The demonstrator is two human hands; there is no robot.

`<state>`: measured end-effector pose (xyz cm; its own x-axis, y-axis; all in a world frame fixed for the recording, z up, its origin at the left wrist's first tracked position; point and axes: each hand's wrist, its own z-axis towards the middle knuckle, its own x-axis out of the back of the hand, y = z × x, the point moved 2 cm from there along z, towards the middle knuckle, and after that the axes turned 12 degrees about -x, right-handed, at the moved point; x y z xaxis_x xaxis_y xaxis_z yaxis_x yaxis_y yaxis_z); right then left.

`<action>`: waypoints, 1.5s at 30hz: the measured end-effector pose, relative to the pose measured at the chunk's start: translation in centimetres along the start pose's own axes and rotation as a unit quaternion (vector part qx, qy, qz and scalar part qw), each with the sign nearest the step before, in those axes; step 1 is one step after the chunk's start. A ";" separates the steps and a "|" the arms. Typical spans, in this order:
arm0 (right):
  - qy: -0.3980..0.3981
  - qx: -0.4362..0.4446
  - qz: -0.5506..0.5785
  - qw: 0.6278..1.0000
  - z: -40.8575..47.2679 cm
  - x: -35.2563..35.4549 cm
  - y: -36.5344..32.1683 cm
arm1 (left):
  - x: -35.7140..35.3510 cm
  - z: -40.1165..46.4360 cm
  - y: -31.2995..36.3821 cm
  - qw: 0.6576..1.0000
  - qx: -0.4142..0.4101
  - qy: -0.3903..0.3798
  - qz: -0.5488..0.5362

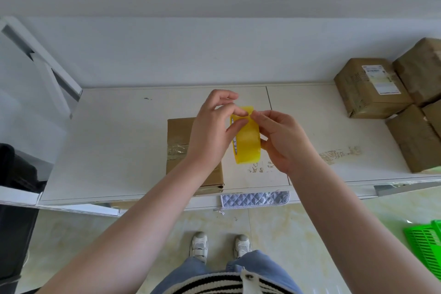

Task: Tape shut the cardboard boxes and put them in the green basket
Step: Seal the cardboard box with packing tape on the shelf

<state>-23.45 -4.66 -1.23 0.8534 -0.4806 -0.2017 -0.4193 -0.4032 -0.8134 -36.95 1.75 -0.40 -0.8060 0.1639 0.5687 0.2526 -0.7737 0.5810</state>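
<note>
A yellow roll of clear packing tape (247,141) is held upright above the white table (119,145). My right hand (284,141) grips the roll from the right, thumb and fingers curled round it. My left hand (212,129) holds its left side, with thumb and forefinger pinching at the tape's top edge. A cardboard box (181,150) with a strip of clear tape across its top lies on the table under my left wrist. The green basket (427,248) stands on the floor at the lower right, partly cut off.
Several brown cardboard boxes (372,88) are piled at the table's right end. A quilted grey cloth (255,199) hangs over the table's front edge. Tape residue (338,154) marks the table to the right. A black object (14,174) stands at the left.
</note>
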 end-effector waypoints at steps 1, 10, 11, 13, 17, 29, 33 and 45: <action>0.004 0.007 -0.016 1.000 0.0 0.0 0.0 | -0.2 0.0 -0.1 1.000 0.019 0.009 -0.021; 0.100 0.105 -0.181 0.973 0.3 -0.4 -0.7 | -1.0 0.2 -0.2 0.969 0.180 0.042 -0.161; 0.118 0.127 -0.224 0.959 0.4 -0.4 -0.7 | -1.2 0.1 -0.2 0.969 0.186 0.042 -0.160; 0.159 0.159 -0.277 0.934 0.9 0.3 -0.8 | -1.3 -0.1 -0.3 0.966 0.206 0.055 -0.149; 0.194 0.123 -0.317 0.920 3.1 4.4 -1.5 | -0.2 -0.5 -2.2 0.929 0.291 0.128 -0.190; -0.062 -0.134 -0.050 0.988 4.0 4.7 2.9 | -1.2 0.2 -3.2 0.820 0.379 0.157 -0.399; -0.050 -0.116 -0.069 0.990 3.9 6.5 2.4 | -1.5 1.3 -4.2 0.723 0.437 0.075 -0.530; 0.177 -0.217 -0.008 0.960 6.0 9.9 7.6 | -1.6 -1.7 -7.1 0.917 0.375 0.070 -0.116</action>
<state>-16.37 -7.81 -12.68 0.7345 -0.6751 0.0688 -0.5623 -0.6623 -0.4952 -38.33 6.00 -6.43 -0.9320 0.1503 0.3298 0.3208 -0.0816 0.9436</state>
